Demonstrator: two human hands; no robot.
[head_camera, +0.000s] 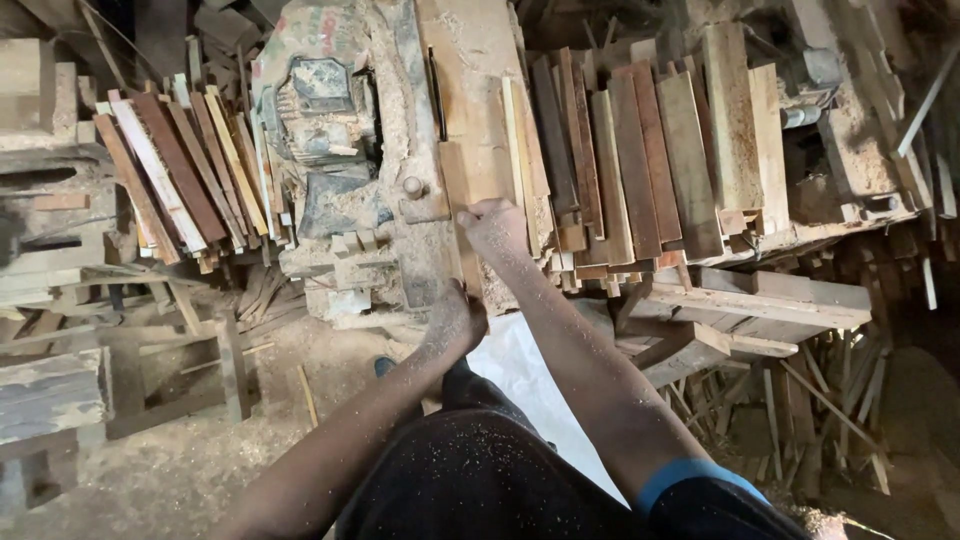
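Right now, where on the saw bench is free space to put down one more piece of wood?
Little is free. The sawdust-covered bench top beyond the right hand is bare, between the motor and the right stack of slats. The left stack is crowded too. The left hand fills the near edge.

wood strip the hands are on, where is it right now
In the head view the wood strip lies at centre on the sawdust-covered saw table, between the right hand at its side and the left hand at its near end, left of the stacked planks.

Two hands, left hand (455, 318) and right hand (494, 226), one wood strip (458, 215), two stacks of slats (185, 175) (650, 150).
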